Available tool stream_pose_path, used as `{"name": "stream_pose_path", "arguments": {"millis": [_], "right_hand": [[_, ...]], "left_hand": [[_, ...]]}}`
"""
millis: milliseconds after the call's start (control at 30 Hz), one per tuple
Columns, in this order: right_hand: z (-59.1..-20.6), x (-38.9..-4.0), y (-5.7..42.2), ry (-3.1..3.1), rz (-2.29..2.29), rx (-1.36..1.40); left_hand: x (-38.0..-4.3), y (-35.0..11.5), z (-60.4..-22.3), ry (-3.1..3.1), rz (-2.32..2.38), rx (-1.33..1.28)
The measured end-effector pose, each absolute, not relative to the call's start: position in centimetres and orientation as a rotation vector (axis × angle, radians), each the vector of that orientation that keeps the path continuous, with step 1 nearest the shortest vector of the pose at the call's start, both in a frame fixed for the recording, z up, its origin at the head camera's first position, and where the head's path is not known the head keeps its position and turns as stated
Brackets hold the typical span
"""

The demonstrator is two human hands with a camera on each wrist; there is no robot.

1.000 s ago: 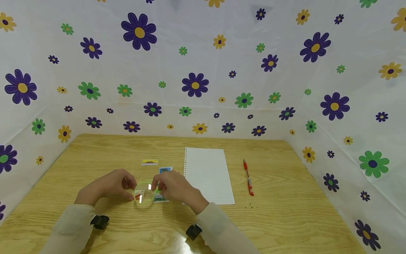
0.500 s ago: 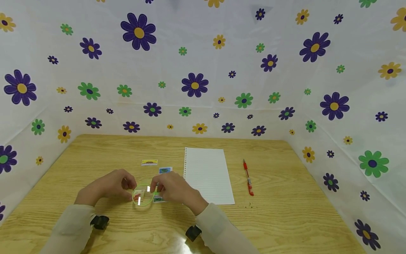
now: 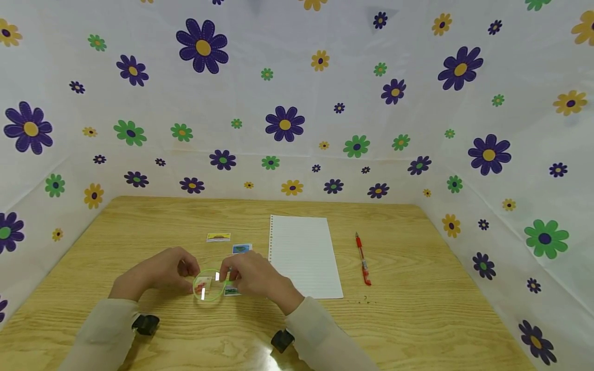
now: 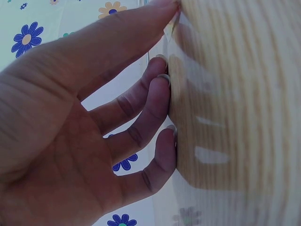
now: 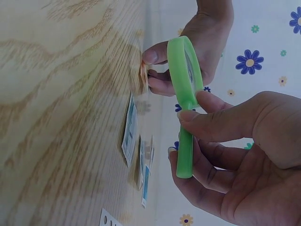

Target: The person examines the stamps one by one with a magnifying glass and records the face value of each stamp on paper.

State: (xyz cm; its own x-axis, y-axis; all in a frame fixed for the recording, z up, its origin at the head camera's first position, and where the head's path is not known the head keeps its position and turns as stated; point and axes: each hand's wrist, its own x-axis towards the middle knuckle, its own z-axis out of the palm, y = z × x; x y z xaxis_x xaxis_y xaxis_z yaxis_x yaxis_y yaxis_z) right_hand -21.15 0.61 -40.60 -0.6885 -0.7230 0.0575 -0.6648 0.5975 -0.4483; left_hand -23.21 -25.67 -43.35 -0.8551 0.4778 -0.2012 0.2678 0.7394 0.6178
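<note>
My right hand [image 3: 252,273] pinches the handle of a light green magnifying glass [image 5: 186,155] between thumb and fingers. The lens is tilted over a small reddish stamp [image 3: 202,284], which shows through it in the head view. At that stamp's left edge, my left hand [image 3: 162,273] pinches it between thumb and index finger, low at the tabletop. Only a corner of the stamp [image 4: 171,27] appears by the thumb in the left wrist view. Partly behind the right hand lies a green landscape stamp [image 3: 232,289].
A blue stamp [image 3: 242,248] and a yellow stamp [image 3: 218,237] lie farther back on the wooden table [image 3: 394,319]. Right of them are a lined paper sheet [image 3: 306,252] and a red pen [image 3: 363,260]. Flowered cloth [image 3: 287,93] walls enclose the table.
The magnifying glass has shifted slightly left and toward the person, with the right hand moving a little. The left hand has stayed in place.
</note>
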Motion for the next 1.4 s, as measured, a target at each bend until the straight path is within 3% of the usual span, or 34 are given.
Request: {"name": "stream_pose_path", "arguments": {"millis": [933, 1400], "right_hand": [[-38.4, -20.9, 2.3, 2.686, -0.694, -1.138], [-37.1, -22.7, 8.1, 2.732, -0.958, -1.008]], "left_hand": [[-23.2, -25.7, -43.4, 2.588, 0.86, 0.689], [-23.1, -25.6, -43.4, 2.607, 0.834, 0.605]]}}
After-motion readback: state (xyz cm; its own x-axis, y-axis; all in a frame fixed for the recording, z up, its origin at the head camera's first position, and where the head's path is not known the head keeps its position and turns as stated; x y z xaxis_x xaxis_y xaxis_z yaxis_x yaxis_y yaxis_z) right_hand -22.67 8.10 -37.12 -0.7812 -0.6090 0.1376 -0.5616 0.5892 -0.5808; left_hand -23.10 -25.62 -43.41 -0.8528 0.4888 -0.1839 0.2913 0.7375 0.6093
